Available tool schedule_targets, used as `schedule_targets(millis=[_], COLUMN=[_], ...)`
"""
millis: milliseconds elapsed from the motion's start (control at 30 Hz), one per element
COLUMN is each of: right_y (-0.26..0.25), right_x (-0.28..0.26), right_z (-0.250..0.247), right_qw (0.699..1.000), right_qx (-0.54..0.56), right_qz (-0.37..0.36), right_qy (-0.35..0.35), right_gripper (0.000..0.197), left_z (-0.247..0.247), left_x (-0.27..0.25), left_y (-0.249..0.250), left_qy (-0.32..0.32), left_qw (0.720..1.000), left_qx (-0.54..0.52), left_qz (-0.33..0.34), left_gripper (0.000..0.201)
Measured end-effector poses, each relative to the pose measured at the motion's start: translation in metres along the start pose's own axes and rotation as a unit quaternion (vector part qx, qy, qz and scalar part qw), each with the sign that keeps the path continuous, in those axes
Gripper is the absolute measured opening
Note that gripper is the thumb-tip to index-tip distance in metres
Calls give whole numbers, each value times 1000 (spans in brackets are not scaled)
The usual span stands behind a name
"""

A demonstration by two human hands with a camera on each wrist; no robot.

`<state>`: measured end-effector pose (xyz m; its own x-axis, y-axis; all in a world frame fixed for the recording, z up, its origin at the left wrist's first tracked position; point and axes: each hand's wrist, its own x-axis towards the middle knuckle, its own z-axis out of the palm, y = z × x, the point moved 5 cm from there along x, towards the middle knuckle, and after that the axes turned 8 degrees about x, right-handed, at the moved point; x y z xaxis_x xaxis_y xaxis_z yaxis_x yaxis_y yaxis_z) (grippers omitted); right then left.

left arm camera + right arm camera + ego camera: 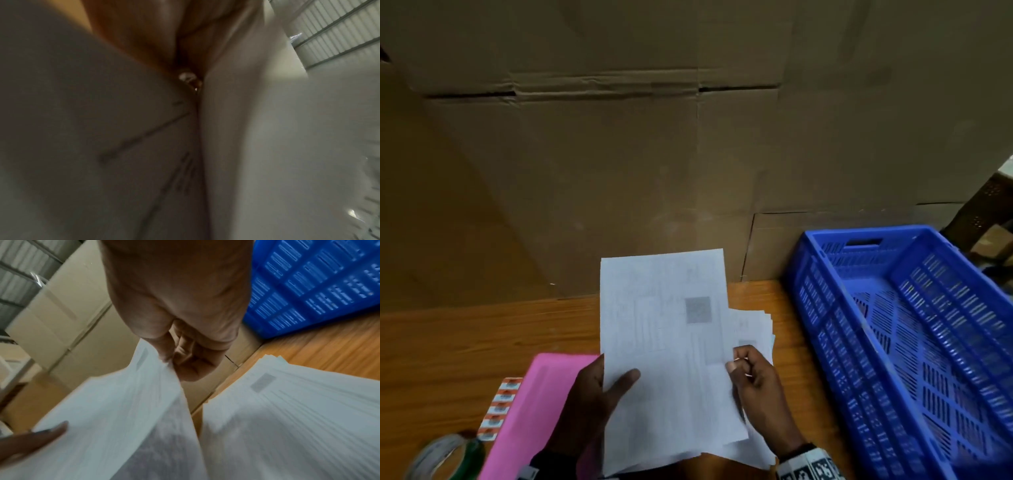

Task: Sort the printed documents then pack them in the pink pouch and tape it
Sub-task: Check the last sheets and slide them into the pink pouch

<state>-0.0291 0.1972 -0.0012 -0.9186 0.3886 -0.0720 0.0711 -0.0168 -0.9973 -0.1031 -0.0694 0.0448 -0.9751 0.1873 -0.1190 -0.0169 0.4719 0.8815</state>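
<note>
I hold white printed sheets raised above the wooden table. My left hand grips their left edge, thumb on top. My right hand pinches the right edge between thumb and fingers. A fanned stack of more printed documents lies on the table under and right of the held sheets, also seen in the right wrist view. The pink pouch lies flat at lower left, partly under my left forearm. A roll of clear tape sits at the bottom left corner. The left wrist view shows only blurred paper.
A blue slotted plastic crate stands on the right of the table. A strip of small orange-and-white labels lies left of the pouch. A wall of cardboard boxes rises behind the table.
</note>
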Motion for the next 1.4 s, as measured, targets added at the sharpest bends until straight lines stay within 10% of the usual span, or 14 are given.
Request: schedule_targets(millis=[100,267,567,800,933,1400], right_y=[26,85,80,46,11,5], right_x=[5,-4,-2,-8,-6,-4], right_z=[-15,-56,-79,-98,-99,15], right_qw=[998,893,941,945,967,994], right_qx=[-34,-389,-232,-263,-94,42], right_qz=[25,210,192,96,40,46], right_qy=[53,84,154,171,233,-86], right_gripper=[18,78,24,19,29,27], left_z=[-10,-34,-49,-38,-32,-4], left_x=[-2,-2,-4,2,4,4], left_y=[-11,-10,-14,-31,-33,6], left_qy=[41,69,104,9,11,-26], left_qw=[999,997,993,993,995,999], left_qx=[1,26,-44,84,77,23], left_qz=[-4,31,39,78,68,41], left_gripper=[26,93,132,57,49,67])
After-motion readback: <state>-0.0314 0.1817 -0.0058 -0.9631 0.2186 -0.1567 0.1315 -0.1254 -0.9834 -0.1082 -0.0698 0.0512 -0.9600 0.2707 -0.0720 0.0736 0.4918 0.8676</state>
